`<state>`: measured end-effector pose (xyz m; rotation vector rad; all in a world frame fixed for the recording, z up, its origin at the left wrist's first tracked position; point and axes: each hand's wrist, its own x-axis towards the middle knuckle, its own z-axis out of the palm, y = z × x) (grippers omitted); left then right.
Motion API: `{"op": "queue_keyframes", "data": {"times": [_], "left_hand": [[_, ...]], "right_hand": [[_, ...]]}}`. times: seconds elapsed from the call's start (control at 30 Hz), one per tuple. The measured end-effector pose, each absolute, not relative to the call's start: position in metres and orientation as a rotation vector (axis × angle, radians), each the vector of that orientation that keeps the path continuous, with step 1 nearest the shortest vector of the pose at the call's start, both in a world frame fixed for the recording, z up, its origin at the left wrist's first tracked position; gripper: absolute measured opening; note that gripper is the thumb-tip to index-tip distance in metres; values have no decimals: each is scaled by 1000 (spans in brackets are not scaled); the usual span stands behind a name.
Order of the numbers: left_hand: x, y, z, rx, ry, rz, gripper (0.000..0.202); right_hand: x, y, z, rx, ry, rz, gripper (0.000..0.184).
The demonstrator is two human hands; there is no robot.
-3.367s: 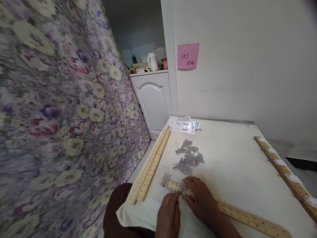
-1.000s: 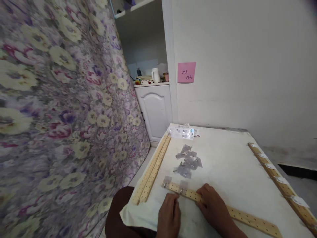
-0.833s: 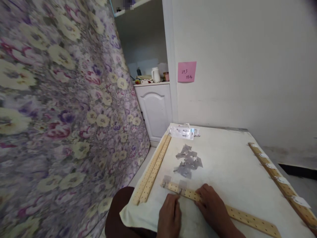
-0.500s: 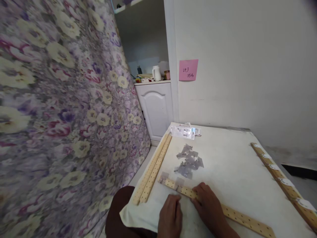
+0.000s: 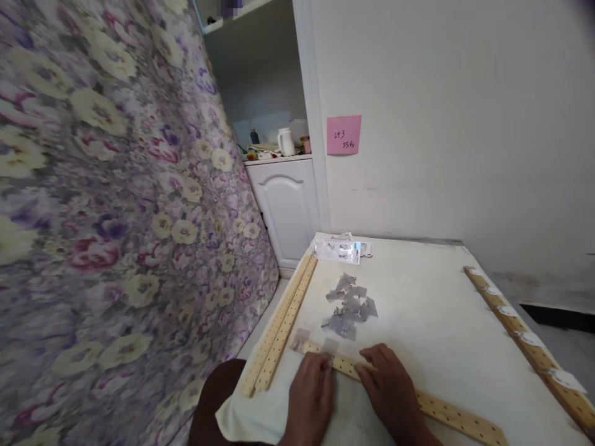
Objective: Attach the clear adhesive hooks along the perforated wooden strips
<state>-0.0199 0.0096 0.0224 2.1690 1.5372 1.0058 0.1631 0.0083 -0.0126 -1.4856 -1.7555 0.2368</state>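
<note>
A long perforated wooden strip (image 5: 446, 410) lies across the near part of the white table (image 5: 441, 322), with small clear plastic tabs clipped at its left end (image 5: 300, 339). My left hand (image 5: 310, 396) rests at the strip's near edge, its fingers bent down onto the strip. My right hand (image 5: 389, 387) lies over the strip just to the right, fingers curled on it. A small heap of clear plastic tabs with metal hooks (image 5: 348, 305) sits just beyond the hands.
Two perforated strips (image 5: 281, 325) lie along the table's left edge. Another strip with white tabs (image 5: 530, 344) runs down the right edge. A clear packet (image 5: 337, 249) lies at the far corner. A floral curtain (image 5: 106, 217) hangs left; a white cabinet (image 5: 286, 207) stands behind.
The strip has slid left under both hands, so its tabbed end sits further left. My right hand has shifted along it from the tabbed end.
</note>
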Motion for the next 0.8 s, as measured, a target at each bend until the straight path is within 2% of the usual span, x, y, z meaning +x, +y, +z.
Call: {"op": "queue_keyframes", "data": {"times": [0.13,0.27,0.53,0.8], "left_hand": [[-16,50,51,2403,1794,721,21],[-6,78,60,2466,1980,370,22],[-3,87,45,2486,2022,324,20],[-5,66,63,2503,1925,465,20]], "right_hand": [[169,10,-12,-1495,-1679,228,14],[169,11,-14,-1510,-1673,262,17],[169,11,-11,-1516,-1658,263,17],[170,13,-12,-1438,-1589,279,17]]}}
